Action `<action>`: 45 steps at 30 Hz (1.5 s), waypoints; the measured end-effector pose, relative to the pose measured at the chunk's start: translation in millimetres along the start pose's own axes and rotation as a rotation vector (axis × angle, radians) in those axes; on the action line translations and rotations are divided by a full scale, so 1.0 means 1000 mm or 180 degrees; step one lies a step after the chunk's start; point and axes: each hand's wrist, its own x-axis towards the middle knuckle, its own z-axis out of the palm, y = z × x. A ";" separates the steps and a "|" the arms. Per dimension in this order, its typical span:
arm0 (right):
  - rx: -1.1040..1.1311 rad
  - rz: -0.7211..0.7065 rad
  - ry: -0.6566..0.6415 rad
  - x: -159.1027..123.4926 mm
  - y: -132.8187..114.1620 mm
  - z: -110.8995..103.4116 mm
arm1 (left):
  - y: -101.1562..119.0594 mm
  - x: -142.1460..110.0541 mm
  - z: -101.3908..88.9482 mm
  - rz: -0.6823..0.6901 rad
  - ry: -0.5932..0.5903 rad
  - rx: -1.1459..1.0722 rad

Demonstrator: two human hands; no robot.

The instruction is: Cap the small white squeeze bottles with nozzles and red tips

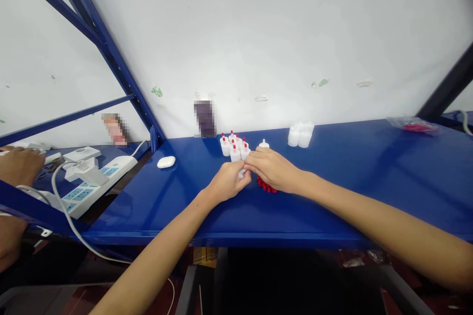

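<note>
My left hand [226,183] is closed around a small white bottle [241,173] just above the blue table [354,177]. My right hand [272,169] meets it from the right, its fingers pinched at the bottle's top. Whatever the right fingertips hold is hidden. A heap of small red caps [266,187] lies under my right hand. Right behind the hands stand several white bottles with red caps [233,146], and one uncapped bottle [263,145] beside them.
A few uncapped white bottles [300,135] stand farther back right. A white earbud case [166,161] lies to the left. A white power strip [96,180] with cables sits at far left, where another person's hand [19,164] rests. A clear bag of red caps [414,125] is at far right.
</note>
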 end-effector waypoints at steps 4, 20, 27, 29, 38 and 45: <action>-0.0155 0.0043 0.0208 0.002 -0.005 0.005 | 0.002 -0.001 0.000 -0.0232 0.0158 -0.0300; 0.0374 0.1218 -0.0506 0.007 0.023 0.002 | -0.030 -0.007 -0.029 -0.1080 0.0469 -0.0184; -0.0458 0.1583 -0.0169 0.015 0.021 -0.004 | -0.035 -0.005 -0.026 -0.1498 0.0141 -0.0620; -0.0699 0.1703 0.0042 0.005 0.023 -0.013 | -0.036 -0.005 -0.028 -0.1567 0.0076 -0.0598; -0.0302 0.1360 -0.0345 -0.021 0.054 0.016 | -0.032 -0.007 -0.029 -0.1491 0.0458 -0.0289; 0.0628 0.1613 0.0845 -0.009 0.051 0.012 | -0.013 -0.005 -0.026 -0.0928 0.0404 0.0063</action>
